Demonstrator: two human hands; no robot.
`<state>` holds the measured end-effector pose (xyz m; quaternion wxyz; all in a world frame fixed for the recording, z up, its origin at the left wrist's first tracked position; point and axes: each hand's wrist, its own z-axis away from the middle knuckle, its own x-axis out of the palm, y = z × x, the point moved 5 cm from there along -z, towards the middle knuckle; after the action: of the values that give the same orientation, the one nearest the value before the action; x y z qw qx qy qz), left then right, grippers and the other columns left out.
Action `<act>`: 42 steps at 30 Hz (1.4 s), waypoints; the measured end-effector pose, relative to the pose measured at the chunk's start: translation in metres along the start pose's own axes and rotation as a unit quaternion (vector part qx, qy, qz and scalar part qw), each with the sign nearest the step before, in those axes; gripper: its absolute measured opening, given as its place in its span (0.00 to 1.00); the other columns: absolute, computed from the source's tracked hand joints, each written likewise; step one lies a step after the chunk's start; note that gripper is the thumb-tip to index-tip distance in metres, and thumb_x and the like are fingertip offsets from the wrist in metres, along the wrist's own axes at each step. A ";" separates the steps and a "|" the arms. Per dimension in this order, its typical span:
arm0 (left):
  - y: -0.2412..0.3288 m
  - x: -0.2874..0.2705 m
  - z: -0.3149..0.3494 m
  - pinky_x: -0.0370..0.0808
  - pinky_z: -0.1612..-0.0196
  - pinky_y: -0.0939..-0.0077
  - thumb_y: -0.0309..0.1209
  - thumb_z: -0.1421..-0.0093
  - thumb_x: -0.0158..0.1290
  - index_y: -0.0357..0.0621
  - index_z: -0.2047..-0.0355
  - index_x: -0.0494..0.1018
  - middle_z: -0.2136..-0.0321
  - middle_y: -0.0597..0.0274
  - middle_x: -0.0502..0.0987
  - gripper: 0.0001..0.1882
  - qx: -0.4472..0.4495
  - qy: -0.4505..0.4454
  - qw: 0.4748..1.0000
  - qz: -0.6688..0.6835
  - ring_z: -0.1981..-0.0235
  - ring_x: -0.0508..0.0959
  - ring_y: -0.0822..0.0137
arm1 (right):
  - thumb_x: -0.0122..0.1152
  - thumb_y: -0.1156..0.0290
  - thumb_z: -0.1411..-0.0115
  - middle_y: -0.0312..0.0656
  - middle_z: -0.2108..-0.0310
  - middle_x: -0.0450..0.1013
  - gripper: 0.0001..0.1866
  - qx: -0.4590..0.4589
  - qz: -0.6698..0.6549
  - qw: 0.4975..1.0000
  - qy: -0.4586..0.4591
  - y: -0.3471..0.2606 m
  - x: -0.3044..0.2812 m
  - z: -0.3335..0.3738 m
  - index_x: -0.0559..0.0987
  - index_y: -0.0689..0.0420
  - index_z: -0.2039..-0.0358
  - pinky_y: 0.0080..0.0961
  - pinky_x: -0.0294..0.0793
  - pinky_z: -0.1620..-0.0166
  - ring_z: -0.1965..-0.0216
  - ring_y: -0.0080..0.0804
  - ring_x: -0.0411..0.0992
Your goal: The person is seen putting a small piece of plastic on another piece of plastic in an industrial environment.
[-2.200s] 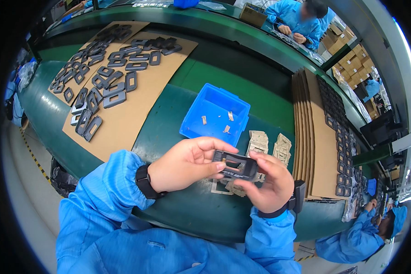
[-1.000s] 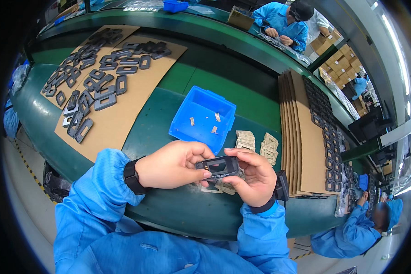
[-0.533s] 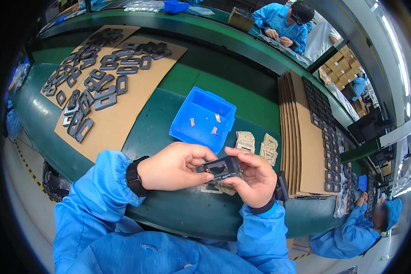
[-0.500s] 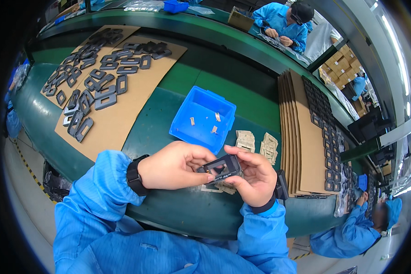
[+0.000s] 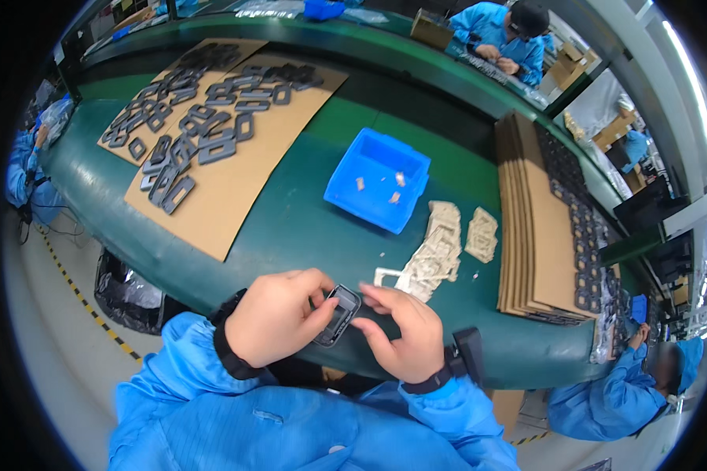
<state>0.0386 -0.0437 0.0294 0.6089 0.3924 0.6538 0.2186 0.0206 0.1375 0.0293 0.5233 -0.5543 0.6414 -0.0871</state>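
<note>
My left hand (image 5: 275, 318) pinches a small black plastic frame (image 5: 339, 315) with rounded corners and a window in its middle. The frame is tilted above the table's near edge. Beside its right side, my right hand (image 5: 407, 334) has its thumb and fingers spread, holding nothing that I can see. Just beyond that hand lies a spread pile of thin beige frame-shaped pieces (image 5: 440, 250). A smaller stack of beige pieces (image 5: 481, 234) is to its right. Behind them stands a blue plastic bin (image 5: 344, 174) with a few small scraps inside.
Many dark frames lie loosely on a cardboard sheet (image 5: 212, 224) at the left. To the right rises a stack of cardboard sheets (image 5: 518, 243) with rows of dark frames on top. Co-workers sit across the table (image 5: 491, 39) and at the right (image 5: 617, 392). A black bag-lined container (image 5: 126, 290) stands at lower left.
My right hand has come off the black frame and opened. The left hand keeps the frame, now turned more upright and lower left. The whole view has shifted, uncovering the beige pile.
</note>
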 end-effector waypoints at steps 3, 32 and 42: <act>-0.016 0.016 0.020 0.73 0.77 0.72 0.26 0.42 0.61 0.38 0.53 0.72 0.82 0.61 0.75 0.17 -0.037 0.035 0.998 -0.032 0.82 0.78 0.66 | 0.69 0.74 0.45 0.45 0.71 0.78 0.12 0.086 0.054 0.995 0.006 0.003 0.020 0.029 0.81 0.61 0.61 0.31 0.76 0.68 0.70 0.41 0.79; -0.032 0.025 0.004 0.75 0.61 0.59 0.22 0.41 0.54 0.39 0.63 0.75 0.67 0.50 0.76 0.05 -0.014 -0.007 0.998 -0.063 0.63 0.77 0.46 | 0.65 0.74 0.49 0.49 0.84 0.73 0.08 0.234 0.074 0.966 -0.078 0.030 0.051 -0.008 0.74 0.58 0.80 0.43 0.72 0.76 0.80 0.53 0.74; -0.007 0.034 0.019 0.74 0.63 0.55 0.25 0.40 0.50 0.40 0.62 0.72 0.70 0.52 0.75 0.06 0.067 0.061 0.983 -0.160 0.66 0.78 0.47 | 0.62 0.66 0.43 0.45 0.81 0.73 0.09 0.146 0.291 0.945 0.038 0.005 0.069 0.009 0.72 0.53 0.73 0.46 0.72 0.76 0.80 0.49 0.75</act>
<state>0.0572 -0.0253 -0.0003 0.5675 0.3088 0.7570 0.0972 0.0354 0.0881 -0.0176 0.5762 -0.2573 0.7745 -0.0452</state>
